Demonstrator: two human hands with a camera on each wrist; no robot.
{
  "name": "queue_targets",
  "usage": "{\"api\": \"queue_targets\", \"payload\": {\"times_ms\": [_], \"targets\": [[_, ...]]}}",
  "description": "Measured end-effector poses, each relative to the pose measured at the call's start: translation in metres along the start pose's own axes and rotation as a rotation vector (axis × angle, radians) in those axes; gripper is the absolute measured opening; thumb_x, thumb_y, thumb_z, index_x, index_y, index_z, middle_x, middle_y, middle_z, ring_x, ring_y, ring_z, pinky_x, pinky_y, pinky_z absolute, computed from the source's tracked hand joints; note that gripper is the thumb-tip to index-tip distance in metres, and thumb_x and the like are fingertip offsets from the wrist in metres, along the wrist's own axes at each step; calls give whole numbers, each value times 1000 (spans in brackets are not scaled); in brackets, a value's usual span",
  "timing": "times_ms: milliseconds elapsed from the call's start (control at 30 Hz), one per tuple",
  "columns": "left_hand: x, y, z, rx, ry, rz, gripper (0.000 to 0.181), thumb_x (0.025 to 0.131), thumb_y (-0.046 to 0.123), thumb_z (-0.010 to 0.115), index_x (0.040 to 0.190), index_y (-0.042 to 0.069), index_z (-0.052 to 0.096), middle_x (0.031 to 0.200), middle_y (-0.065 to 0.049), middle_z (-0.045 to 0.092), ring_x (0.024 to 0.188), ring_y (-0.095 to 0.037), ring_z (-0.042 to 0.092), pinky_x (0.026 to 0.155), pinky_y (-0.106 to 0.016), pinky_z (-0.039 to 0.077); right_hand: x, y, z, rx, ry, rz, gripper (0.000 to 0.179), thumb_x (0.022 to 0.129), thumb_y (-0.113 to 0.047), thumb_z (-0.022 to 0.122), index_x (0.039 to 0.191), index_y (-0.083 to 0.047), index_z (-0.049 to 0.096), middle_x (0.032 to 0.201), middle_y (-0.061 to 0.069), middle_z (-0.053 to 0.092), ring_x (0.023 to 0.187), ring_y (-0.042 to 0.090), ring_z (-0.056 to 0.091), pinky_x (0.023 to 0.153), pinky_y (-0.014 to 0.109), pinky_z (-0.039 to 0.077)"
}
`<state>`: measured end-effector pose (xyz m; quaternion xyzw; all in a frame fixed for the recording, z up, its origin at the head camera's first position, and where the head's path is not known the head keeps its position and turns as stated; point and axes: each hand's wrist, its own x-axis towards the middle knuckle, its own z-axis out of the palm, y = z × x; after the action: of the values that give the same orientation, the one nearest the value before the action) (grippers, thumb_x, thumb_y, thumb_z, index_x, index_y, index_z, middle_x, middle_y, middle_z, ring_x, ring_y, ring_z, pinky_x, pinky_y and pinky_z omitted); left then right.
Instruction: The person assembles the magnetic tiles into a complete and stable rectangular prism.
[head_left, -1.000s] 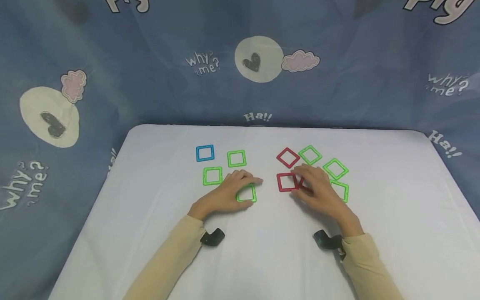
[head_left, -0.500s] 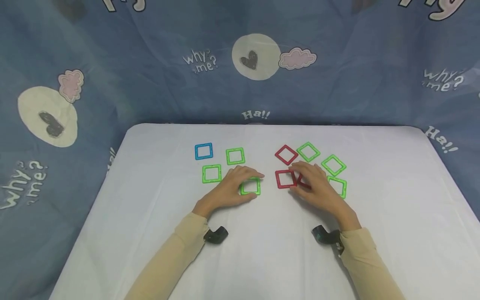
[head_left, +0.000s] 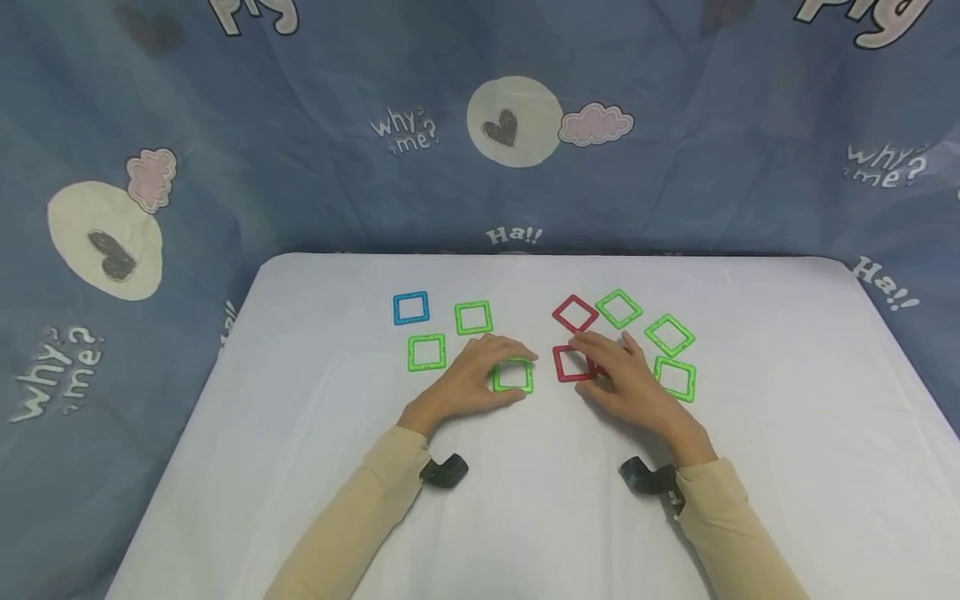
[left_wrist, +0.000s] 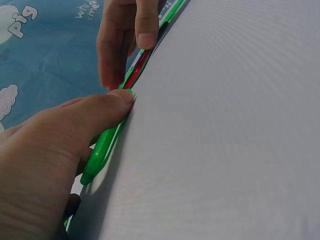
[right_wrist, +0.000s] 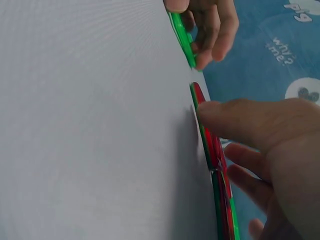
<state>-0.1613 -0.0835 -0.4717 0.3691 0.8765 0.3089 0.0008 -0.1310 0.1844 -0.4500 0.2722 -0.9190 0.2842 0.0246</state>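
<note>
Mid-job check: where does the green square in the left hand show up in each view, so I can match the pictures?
Head: the green square is slightly right of and below centre, between the left hand's thumb and fingers.
Left wrist: left of centre, seen nearly edge-on, under the thumb.
Right wrist: near the top, right of centre, edge-on in the left hand.
Shared landmark: the right hand.

Long tan sleeves (head_left: pixel 352 517), lightly creased, curved black wrist cameras (head_left: pixel 446 472)
</note>
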Motion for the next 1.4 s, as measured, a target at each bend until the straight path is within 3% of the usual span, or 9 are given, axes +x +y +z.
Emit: {"api": "queue_targets", "payload": {"times_ms": [533,733,800,1133,1400], "targets": [[-6,4,4,-7,-4,46,45,71,47,67,113,35,53,115,27,48,109,5,39,89,-26,34,1,-2,5,-52,35,-20,51,76,-25,69,123,-20,50,121,-3,53,117,17,44,105,55,12],[-6,6,5,-4,-3,52,44,72,47,67,112,34,54,116,25,48,110,4,38,92,-27,33,-3,-6,1,47,66,-27,48,77,-25,68,121,-21,50,121,-4,51,112,13,42,96,37,35],[-6,7,4,-4,-5,44,43,72,46,67,112,35,53,116,25,48,111,4,38,93,-27,33,-6,-8,-1,83,70,-20,47,77,-25,67,121,-21,50,121,-7,49,111,9,42,93,30,39],[-5,10,4,17,-10,30,40,74,42,67,111,35,54,118,20,49,113,-1,39,92,-31,34,-24,-21,0,182,33,-10,47,76,-24,69,119,-19,50,117,-9,50,110,7,43,96,21,35],[1,12,8,0,-11,33,44,74,40,68,115,36,51,117,25,47,112,3,38,94,-30,34,-29,-19,16,193,121,-17,45,74,-26,70,116,-21,53,116,-12,50,110,3,42,97,11,29]]}}
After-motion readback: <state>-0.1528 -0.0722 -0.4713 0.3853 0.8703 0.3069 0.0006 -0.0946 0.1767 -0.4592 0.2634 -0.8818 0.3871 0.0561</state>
